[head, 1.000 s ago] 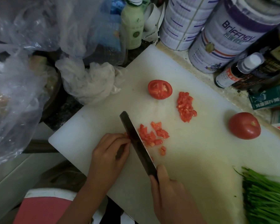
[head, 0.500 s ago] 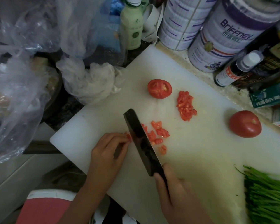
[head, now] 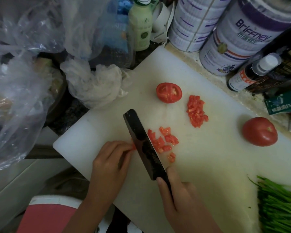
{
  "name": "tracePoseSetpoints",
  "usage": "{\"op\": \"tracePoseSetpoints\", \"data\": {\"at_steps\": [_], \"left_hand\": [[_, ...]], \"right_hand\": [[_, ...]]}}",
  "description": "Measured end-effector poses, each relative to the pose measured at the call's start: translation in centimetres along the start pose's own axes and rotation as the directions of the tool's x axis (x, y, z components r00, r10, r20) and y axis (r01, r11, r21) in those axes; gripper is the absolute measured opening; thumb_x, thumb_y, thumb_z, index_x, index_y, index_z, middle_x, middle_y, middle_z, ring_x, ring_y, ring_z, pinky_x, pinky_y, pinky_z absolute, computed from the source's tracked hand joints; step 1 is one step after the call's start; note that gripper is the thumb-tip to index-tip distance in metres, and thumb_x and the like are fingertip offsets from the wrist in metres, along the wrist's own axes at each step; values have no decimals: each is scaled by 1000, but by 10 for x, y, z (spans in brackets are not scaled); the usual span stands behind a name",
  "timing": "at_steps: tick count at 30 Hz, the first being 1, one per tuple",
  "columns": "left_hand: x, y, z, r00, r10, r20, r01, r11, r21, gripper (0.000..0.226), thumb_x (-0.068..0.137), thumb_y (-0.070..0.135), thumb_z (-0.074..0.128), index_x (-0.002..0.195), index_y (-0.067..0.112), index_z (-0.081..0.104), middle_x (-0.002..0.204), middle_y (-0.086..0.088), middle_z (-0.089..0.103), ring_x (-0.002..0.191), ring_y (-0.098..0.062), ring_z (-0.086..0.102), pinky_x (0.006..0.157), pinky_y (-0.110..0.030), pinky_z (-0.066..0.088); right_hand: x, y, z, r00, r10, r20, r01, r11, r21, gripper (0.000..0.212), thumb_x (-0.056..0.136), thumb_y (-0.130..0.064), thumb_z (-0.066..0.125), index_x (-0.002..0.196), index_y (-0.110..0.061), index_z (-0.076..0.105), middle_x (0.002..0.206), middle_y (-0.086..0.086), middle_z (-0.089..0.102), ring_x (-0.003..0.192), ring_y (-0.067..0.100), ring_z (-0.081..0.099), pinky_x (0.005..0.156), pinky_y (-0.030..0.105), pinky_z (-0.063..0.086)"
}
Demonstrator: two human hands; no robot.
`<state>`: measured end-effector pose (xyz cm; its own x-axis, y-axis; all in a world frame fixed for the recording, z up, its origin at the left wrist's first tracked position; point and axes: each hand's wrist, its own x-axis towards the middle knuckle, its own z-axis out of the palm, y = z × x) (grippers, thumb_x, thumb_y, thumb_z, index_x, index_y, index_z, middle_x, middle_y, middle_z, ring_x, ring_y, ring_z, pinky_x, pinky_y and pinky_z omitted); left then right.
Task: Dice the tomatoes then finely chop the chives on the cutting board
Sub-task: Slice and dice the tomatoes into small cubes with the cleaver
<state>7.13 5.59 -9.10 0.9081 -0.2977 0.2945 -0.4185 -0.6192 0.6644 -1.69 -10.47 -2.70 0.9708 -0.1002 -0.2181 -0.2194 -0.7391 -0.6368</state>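
On the white cutting board (head: 208,165) my right hand (head: 180,197) grips the handle of a dark cleaver (head: 141,142), its blade against a small tomato piece (head: 133,147). My left hand (head: 111,162) pinches that piece with curled fingertips left of the blade. Fresh tomato dice (head: 163,140) lie right of the blade. An older pile of dice (head: 196,111) sits farther back. A tomato half (head: 169,92) lies cut side up at the back. A whole tomato (head: 259,131) rests at the right. Green chives (head: 280,204) lie at the board's lower right.
Crumpled plastic bags (head: 94,84) press against the board's left back edge. Large tins (head: 238,41), a green bottle (head: 140,29) and a small dark bottle (head: 252,73) crowd the counter behind the board. A green box (head: 284,101) lies at the right.
The cleaver blade has tilted so its flat side shows and has moved slightly right. My left fingertips have stayed on the small tomato piece.
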Motion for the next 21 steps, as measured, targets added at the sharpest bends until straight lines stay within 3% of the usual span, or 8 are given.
{"op": "tracePoseSetpoints", "data": {"at_steps": [2, 6, 9, 13, 16, 18, 19, 21], "left_hand": [[1, -1, 0, 1000, 0, -9, 0, 1000, -3, 19, 90, 17, 58, 91, 6, 74, 92, -3, 69, 90, -6, 56, 94, -5, 37], [3, -1, 1, 1000, 17, -15, -16, 1000, 10, 13, 86, 12, 64, 85, 4, 74, 88, -5, 70, 87, -6, 56, 92, -4, 38], [6, -1, 0, 1000, 8, -9, -8, 1000, 12, 11, 85, 10, 64, 83, 5, 74, 86, -4, 69, 85, -7, 57, 87, -7, 40], [6, 1, -1, 1000, 7, 7, -8, 1000, 21, 21, 87, 16, 56, 85, 4, 74, 87, -6, 70, 85, -7, 56, 89, -7, 40], [7, 1, -1, 1000, -13, 18, 13, 1000, 24, 17, 87, 15, 60, 84, 6, 73, 86, -5, 70, 84, -6, 56, 87, -7, 41], [8, 1, -1, 999, -41, 11, 40, 999, 27, 3, 85, 5, 71, 83, 7, 72, 85, -4, 69, 81, -6, 56, 81, -12, 45], [9, 2, -1, 997, -73, 19, 73, 997, 28, 9, 82, -1, 75, 82, 7, 72, 84, -3, 69, 79, -6, 56, 77, -14, 46], [10, 6, -1, 991, -124, 43, 123, 992, 22, 18, 76, -6, 78, 83, 8, 70, 82, -1, 67, 74, -7, 57, 72, -15, 46]], "right_hand": [[0, 0, 2, 1000, 6, 22, -5, 999, -51, 31, 91, -55, 29, 110, -34, 38, 42, -15, 27, 38, 6, 33, 39, 15, 19], [1, -6, 8, 993, 84, 88, -68, 983, -168, 46, 97, -54, 14, 114, -24, 44, 42, -6, 46, 31, 11, 44, 31, 19, 19], [4, -13, 9, 990, 123, 76, -93, 943, -319, 41, 97, -44, 21, 109, -19, 51, 37, -5, 45, 26, 10, 41, 33, 20, 13], [17, -21, 8, 980, 156, 126, -104, 933, -345, 33, 89, -45, 24, 105, -23, 42, 46, -9, 22, 35, 12, 22, 33, 20, 11], [14, -27, 0, 950, 253, 184, -184, 928, -324, 35, 90, -47, 19, 104, -25, 43, 43, -8, 20, 33, 15, 24, 33, 22, 4], [5, -23, 0, 929, 319, 189, -248, 914, -322, 46, 89, -54, 9, 108, -24, 40, 44, -7, 22, 37, 15, 31, 36, 19, 7], [0, -16, -1, 939, 312, 148, -253, 913, -319, 46, 91, -55, 10, 104, -23, 41, 45, -7, 17, 35, 15, 28, 36, 17, 6], [-12, -9, -2, 928, 281, 243, -202, 931, -305, 43, 95, -53, 14, 96, -21, 43, 46, -7, 10, 32, 17, 17, 33, 17, 1]]}}
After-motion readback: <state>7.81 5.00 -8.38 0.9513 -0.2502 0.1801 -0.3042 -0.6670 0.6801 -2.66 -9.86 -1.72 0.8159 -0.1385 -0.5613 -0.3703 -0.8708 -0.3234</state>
